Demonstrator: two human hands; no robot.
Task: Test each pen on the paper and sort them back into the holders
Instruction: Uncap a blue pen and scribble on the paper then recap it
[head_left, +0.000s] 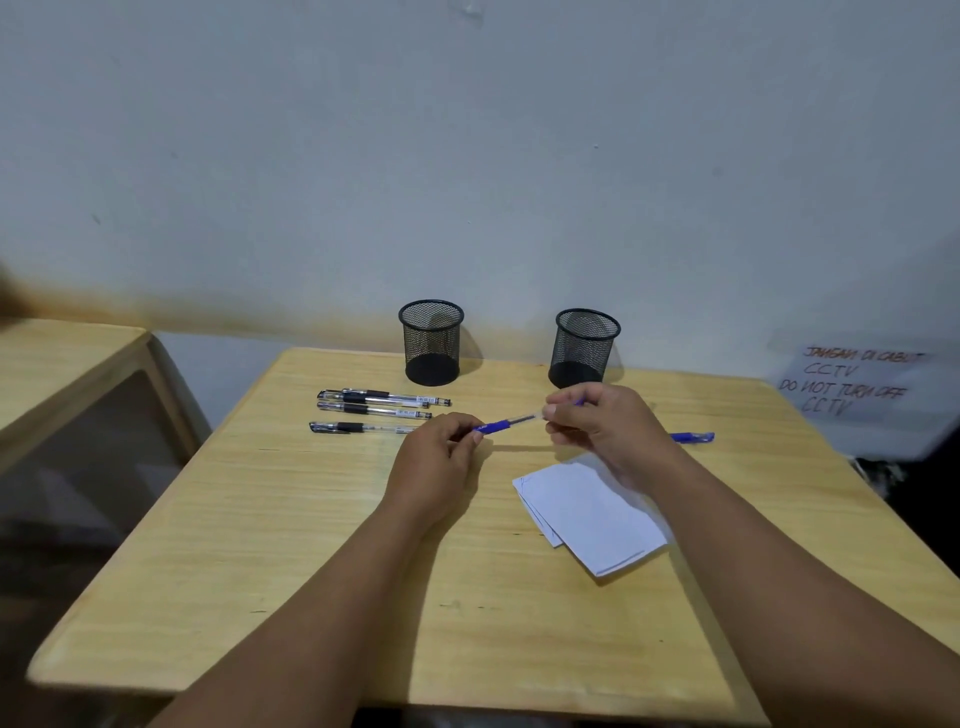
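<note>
Blue gel pen with clear barrel (506, 423) held level above the pale wooden bench (260, 519), just beyond the folded white paper sheets (592, 514). Left hand (436, 460) with fingers curled round the blue grip end, right hand (597, 421) pinching the far end; cap on or off impossible to tell. Beyond the paper, at the wall edge, two black mesh cylinder holders, one left (431, 343), one right (586, 348), both apparently without pens. Left of the paper, three black-capped gel pens (374, 410) in a row, untouched. Right of the paper, a second blue pen (693, 437), partly hidden behind the right wrist.

Risks from here, as judgement: cap pulled with a jerk, pen slipping from the pinch and rolling off the bench; loose top sheet sliding under the tip with no hand pressing it; right forearm nudging the second blue pen toward the edge; tested pen dropped into the wrong holder.
</note>
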